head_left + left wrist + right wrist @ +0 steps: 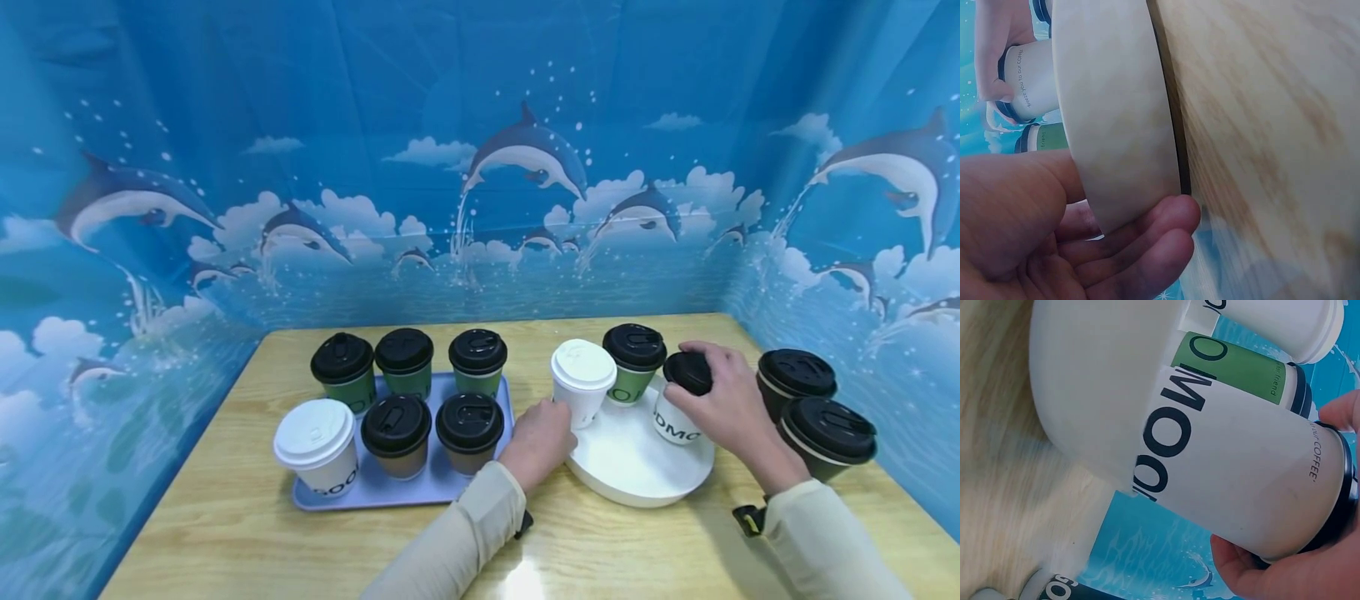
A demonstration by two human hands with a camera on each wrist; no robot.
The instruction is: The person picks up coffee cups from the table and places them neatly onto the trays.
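Observation:
My left hand [538,443] grips the near left edge of a round white tray [637,475]; in the left wrist view its fingers [1147,250] curl against the tray's outer side. My right hand [727,404] holds a white paper cup [1241,456] with a black lid [688,372] from above, thumb and fingers around the lid. This cup is at the right side of the tray, its base hidden behind the tray wall in the right wrist view. Also in the tray stand a white cup with a white lid [583,375] and a green cup with a black lid [628,383].
On the left, a lavender rectangular tray [375,497] carries a white-lidded cup [318,446] and several green and brown cups with black lids. Two dark cups [797,383] with black lids stand right of my right hand. A dolphin-print curtain [465,167] surrounds the wooden table [225,533].

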